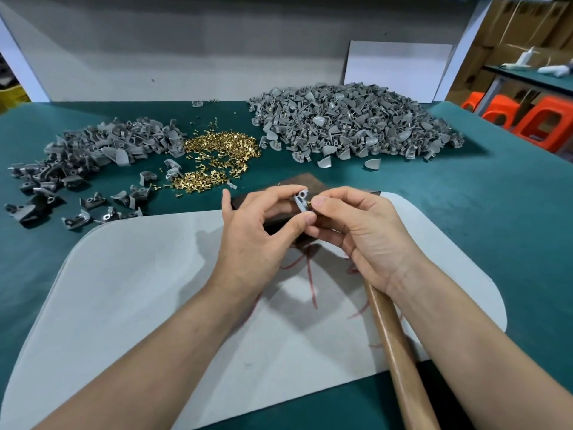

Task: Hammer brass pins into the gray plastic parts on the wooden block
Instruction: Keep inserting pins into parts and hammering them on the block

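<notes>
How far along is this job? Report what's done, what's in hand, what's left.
Apparently done: the big right pile, several parts showing pins. In hand: the left hand holds one gray part over the wooden block; the right hand pinches a brass pin at its hole, hammer handle under its palm, pin not yet hammered. Left: the left pile and loose brass pins.
</notes>
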`<action>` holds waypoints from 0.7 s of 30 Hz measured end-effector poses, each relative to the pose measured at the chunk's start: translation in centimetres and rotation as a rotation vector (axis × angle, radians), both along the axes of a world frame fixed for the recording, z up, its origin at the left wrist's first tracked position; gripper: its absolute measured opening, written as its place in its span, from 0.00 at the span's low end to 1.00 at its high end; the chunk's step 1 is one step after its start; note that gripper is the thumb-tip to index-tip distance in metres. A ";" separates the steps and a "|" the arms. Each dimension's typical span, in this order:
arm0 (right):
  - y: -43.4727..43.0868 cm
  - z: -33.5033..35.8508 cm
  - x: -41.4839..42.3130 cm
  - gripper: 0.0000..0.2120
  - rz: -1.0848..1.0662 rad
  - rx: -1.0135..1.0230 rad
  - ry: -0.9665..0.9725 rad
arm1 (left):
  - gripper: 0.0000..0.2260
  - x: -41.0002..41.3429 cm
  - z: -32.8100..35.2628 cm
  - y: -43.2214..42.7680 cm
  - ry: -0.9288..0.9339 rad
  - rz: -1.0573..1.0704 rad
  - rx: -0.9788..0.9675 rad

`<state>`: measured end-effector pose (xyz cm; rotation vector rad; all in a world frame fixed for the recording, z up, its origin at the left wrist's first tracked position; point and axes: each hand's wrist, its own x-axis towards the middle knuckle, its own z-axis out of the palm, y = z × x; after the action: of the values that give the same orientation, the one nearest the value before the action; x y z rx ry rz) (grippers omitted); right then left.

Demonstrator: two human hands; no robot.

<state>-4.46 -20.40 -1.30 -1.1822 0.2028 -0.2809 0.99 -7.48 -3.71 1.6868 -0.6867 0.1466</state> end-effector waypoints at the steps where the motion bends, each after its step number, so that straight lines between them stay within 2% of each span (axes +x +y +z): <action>1: 0.0 0.0 0.0 0.04 -0.007 -0.004 0.001 | 0.12 0.0 0.0 0.0 0.002 -0.005 0.003; 8: 0.2 0.1 0.1 0.10 -0.061 -0.102 -0.010 | 0.12 0.0 -0.1 -0.1 -0.012 -0.002 0.023; 14: 0.5 0.0 -0.1 0.12 -0.249 -0.590 -0.057 | 0.12 0.0 0.0 0.0 -0.026 0.009 0.052; 21: 0.3 -0.1 -0.1 0.11 -0.235 -0.641 -0.052 | 0.12 -0.4 0.3 0.0 -0.037 0.020 0.087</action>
<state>-4.56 -20.09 -1.38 -1.7857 0.2136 -0.6120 0.62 -7.45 -3.38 1.7786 -0.7124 0.1643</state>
